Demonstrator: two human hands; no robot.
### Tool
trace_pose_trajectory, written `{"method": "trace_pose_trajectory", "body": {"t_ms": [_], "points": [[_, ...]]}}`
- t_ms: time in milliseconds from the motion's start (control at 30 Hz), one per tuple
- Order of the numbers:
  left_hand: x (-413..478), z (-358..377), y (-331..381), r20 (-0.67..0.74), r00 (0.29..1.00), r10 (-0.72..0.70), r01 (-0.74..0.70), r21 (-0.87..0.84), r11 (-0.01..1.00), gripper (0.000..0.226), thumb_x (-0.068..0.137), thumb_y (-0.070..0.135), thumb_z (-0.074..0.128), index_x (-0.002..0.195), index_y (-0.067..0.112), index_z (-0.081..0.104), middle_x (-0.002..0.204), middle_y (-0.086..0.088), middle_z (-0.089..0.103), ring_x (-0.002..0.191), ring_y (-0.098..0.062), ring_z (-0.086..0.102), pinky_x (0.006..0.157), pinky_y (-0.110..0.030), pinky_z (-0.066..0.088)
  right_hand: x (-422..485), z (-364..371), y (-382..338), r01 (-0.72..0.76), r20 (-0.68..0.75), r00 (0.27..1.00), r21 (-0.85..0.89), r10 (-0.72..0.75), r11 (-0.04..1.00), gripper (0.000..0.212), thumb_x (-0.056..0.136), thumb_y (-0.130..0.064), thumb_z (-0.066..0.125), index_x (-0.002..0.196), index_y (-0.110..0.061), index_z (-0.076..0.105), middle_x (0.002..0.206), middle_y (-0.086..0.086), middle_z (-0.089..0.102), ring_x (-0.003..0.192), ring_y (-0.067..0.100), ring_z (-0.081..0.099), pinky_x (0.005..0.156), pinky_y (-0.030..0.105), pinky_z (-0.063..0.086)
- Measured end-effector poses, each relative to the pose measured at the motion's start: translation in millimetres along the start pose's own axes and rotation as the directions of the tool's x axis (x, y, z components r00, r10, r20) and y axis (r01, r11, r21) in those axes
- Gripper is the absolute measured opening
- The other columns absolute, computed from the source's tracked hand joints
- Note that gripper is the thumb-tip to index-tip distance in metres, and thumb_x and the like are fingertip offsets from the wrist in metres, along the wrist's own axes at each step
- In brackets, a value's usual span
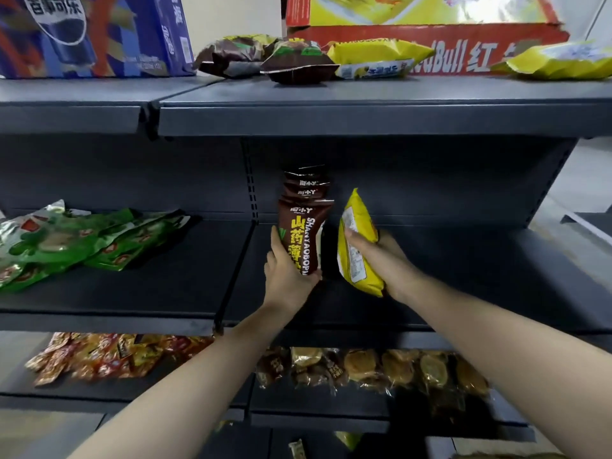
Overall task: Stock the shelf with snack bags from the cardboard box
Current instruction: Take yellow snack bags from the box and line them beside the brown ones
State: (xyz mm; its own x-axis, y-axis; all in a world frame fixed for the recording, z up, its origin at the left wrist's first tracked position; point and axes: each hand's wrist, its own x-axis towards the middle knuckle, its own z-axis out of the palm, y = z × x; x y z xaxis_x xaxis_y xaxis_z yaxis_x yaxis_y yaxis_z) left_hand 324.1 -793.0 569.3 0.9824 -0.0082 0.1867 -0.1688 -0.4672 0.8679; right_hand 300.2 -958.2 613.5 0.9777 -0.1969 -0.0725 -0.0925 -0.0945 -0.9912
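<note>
Dark shelf (463, 266), left hand (286, 273) gripping brown bags (303, 226) — right hand (381, 256) gripping yellow bag (356, 246)

A matt, smooth paint finish is seen on the dark grey metal shelving (149, 286). The tall brown plastic-film snack bags (303, 226) are shown with a glossy, lightly creased skin, as is the yellow plastic-film snack bag (356, 246). A brighter, foil-like sheen is caught on the flat green pouches (76, 243). The blue printed carton (99, 34) and red printed carton (430, 44) are made of glossy cardboard, the red one torn rough at an edge.
</note>
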Motion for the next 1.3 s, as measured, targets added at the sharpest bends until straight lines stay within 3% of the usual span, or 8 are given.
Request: {"method": "trace_pose_trajectory", "body": {"t_ms": [133,233,333,533,833,1033,1133,1300], "points": [[3.9,13.1,-4.7,-0.104,0.994,0.021,-0.014,0.07,0.997,0.111,0.072,0.02,0.077,0.149,0.023,-0.004,0.133,-0.01,0.034,0.124,-0.027,0.031,0.107,-0.042,0.029,10.6,21.5,2.1,0.169,-0.133,0.97,-0.216,-0.201,0.962,0.068,0.082,-0.036,0.072,0.135,-0.013,0.037,0.116,-0.003,0.056,0.107,0.018,0.058,0.081,0.027,0.047],[8.7,23.9,-4.7,-0.149,0.988,0.034,-0.025,0.061,0.998,0.112,0.071,0.02,0.077,0.15,0.019,-0.002,0.127,-0.011,0.037,0.118,-0.026,0.034,0.104,-0.039,0.031,15.6,33.0,7.9,0.234,-0.193,0.932,-0.328,-0.308,0.915,0.086,0.073,-0.04,0.078,0.14,-0.018,0.03,0.13,-0.001,0.052,0.115,0.017,0.053,0.093,0.037,0.048],[13.9,32.1,-6.4,-0.153,0.986,0.061,-0.047,0.095,0.994,0.11,0.075,0.02,0.073,0.15,0.023,-0.007,0.121,-0.009,0.037,0.111,-0.026,0.037,0.1,-0.037,0.033,20.0,45.6,12.1,0.201,-0.218,0.928,-0.393,-0.303,0.897,0.101,0.065,-0.049,0.08,0.143,-0.02,0.023,0.137,0.0,0.046,0.124,0.02,0.049,0.097,0.045,0.047],[22.3,34.1,-12.0,-0.127,0.991,0.048,-0.036,0.098,0.995,0.114,0.073,0.02,0.074,0.149,0.028,-0.01,0.117,-0.007,0.038,0.108,-0.024,0.038,0.098,-0.039,0.035,38.3,58.9,9.8,0.077,-0.239,0.937,-0.568,-0.254,0.82,0.11,0.064,-0.061,0.075,0.145,-0.021,0.012,0.14,0.007,0.039,0.127,0.029,0.046,0.096,0.054,0.045],[16.9,32.0,-25.9,-0.026,0.999,0.021,-0.019,0.097,0.995,0.129,0.065,0.026,0.083,0.148,0.025,-0.015,0.127,-0.011,0.031,0.117,-0.028,0.032,0.105,-0.042,0.028,48.1,54.5,22.3,0.014,-0.223,0.963,-0.528,-0.155,0.849,0.113,0.059,-0.06,0.079,0.144,-0.021,0.013,0.138,0.007,0.038,0.129,0.03,0.043,0.099,0.051,0.043],[34.6,5.9,-34.0,0.197,0.98,0.005,-0.013,0.038,0.999,0.141,0.061,0.028,0.087,0.144,0.031,-0.026,0.156,-0.005,0.006,0.144,-0.022,0.003,0.116,-0.046,0.011,48.8,49.8,25.1,0.057,-0.171,0.972,-0.487,-0.159,0.872,0.114,0.062,-0.055,0.08,0.146,-0.022,0.011,0.141,0.008,0.035,0.131,0.03,0.04,0.1,0.05,0.042],[42.4,-1.4,-36.6,0.279,0.96,0.006,-0.044,0.13,0.991,0.143,0.06,0.031,0.087,0.142,0.03,-0.031,0.156,-0.006,0.009,0.145,-0.021,0.008,0.118,-0.045,0.014,50.0,46.4,26.0,0.064,-0.139,0.98,-0.469,-0.145,0.881,0.115,0.062,-0.053,0.081,0.147,-0.023,0.01,0.143,0.007,0.033,0.132,0.029,0.039,0.101,0.051,0.041],[43.4,1.2,-37.1,0.253,0.967,0.031,-0.113,0.318,0.941,0.143,0.058,0.046,0.083,0.143,0.026,-0.03,0.158,-0.005,0.006,0.147,-0.02,0.004,0.12,-0.046,0.011,50.0,44.7,28.1,0.069,-0.126,0.98,-0.501,-0.152,0.863,0.116,0.06,-0.059,0.079,0.147,-0.028,0.008,0.143,0.006,0.033,0.131,0.029,0.04,0.101,0.053,0.041]]}}
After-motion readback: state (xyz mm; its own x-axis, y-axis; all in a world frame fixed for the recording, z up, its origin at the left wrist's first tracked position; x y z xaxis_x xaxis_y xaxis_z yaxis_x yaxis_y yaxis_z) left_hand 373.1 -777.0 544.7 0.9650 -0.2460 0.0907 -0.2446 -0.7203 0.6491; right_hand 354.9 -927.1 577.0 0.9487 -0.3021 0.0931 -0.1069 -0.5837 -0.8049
